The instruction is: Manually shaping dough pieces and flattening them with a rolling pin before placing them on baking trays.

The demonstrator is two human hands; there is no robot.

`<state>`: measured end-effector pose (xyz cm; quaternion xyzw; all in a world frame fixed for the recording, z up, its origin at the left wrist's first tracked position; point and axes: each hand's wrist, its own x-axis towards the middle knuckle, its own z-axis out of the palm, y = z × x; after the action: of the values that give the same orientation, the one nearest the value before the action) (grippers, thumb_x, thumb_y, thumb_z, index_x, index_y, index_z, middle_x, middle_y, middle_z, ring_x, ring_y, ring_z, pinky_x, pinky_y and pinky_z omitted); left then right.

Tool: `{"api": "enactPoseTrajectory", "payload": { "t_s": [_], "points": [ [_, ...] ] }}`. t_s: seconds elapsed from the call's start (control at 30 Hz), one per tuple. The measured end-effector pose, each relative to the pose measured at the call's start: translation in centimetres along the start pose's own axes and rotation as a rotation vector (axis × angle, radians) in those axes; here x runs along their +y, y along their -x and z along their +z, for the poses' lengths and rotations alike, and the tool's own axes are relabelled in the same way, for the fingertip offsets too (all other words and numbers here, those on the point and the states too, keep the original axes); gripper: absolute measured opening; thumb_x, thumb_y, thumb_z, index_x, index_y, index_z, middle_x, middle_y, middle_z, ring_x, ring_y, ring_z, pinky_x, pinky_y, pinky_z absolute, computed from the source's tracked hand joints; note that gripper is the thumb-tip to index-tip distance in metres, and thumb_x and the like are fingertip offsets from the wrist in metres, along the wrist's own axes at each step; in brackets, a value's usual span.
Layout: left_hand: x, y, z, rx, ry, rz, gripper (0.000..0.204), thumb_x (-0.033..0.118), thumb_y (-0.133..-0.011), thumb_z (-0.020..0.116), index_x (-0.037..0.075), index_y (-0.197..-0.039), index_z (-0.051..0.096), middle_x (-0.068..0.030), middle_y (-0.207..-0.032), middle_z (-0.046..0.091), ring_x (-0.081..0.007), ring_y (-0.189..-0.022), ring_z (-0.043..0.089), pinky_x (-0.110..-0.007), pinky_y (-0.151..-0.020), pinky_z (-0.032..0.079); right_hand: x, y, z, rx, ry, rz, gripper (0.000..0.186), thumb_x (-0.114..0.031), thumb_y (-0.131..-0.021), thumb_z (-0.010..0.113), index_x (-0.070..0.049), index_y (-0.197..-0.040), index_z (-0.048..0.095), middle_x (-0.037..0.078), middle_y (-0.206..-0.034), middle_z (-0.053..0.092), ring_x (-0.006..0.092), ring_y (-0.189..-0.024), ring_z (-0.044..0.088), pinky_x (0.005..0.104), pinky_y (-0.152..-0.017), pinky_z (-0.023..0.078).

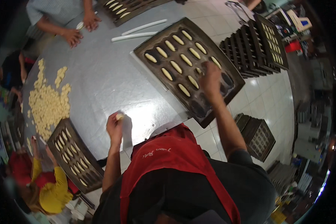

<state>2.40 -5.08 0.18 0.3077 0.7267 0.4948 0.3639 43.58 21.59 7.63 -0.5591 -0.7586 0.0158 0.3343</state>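
My left hand [114, 128] is closed on a small pale dough piece [119, 116] above the near edge of the steel table [100, 82]. Over the dark baking tray [193, 100] my right hand [211, 78] points down, its fingers bent together at a slot. Part of a dough roll [199, 70] shows by these fingertips; the hand covers the rest. Slim dough rolls [176, 67] fill many of the tray's slots. Those towards the tray's near right end are bare. The tray overhangs the table's right edge.
Two white rods [139, 30] lie behind the tray. A heap of dough pieces [46, 104] covers the left of the table, with another filled tray [75, 156] nearer. Co-workers' hands [80, 30] work at far left. Stacked trays [250, 48] stand on the right.
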Motion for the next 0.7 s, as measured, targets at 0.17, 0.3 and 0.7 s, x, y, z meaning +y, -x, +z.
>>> {"api": "enactPoseTrajectory", "payload": {
  "t_s": [0.17,0.3,0.7],
  "points": [
    [7.1,-0.8,8.6,-0.048,-0.226,-0.007,0.051,-0.001,-0.093,0.079,0.006,-0.142,0.064,-0.0144,-0.114,0.071,-0.0258,-0.103,0.074,-0.036,-0.090,0.061,-16.4,3.2,9.3,-0.355,-0.496,-0.162,0.039,-0.006,-0.093,0.075,-0.002,-0.130,0.066,0.024,-0.128,0.069,0.0445,-0.109,0.067,0.0530,-0.097,0.055],
    [3.0,1.5,7.2,-0.109,-0.825,0.611,0.043,0.019,-0.096,0.074,0.007,-0.137,0.071,-0.0141,-0.141,0.069,-0.0388,-0.121,0.063,-0.053,-0.101,0.053,-17.2,4.2,14.4,-0.287,-0.096,-0.235,0.044,-0.016,-0.094,0.078,0.001,-0.132,0.065,0.023,-0.116,0.068,0.0432,-0.113,0.063,0.0484,-0.101,0.052],
    [4.6,-6.2,4.2,0.120,-1.070,0.624,0.076,0.033,-0.105,0.059,0.005,-0.171,0.035,-0.0256,-0.178,0.029,-0.0470,-0.163,0.028,-0.058,-0.133,0.022,-18.1,5.5,13.0,-0.479,-0.398,-0.461,0.043,-0.022,-0.093,0.079,-0.006,-0.132,0.069,0.012,-0.123,0.070,0.0347,-0.115,0.063,0.0492,-0.098,0.050]
  ]
}}
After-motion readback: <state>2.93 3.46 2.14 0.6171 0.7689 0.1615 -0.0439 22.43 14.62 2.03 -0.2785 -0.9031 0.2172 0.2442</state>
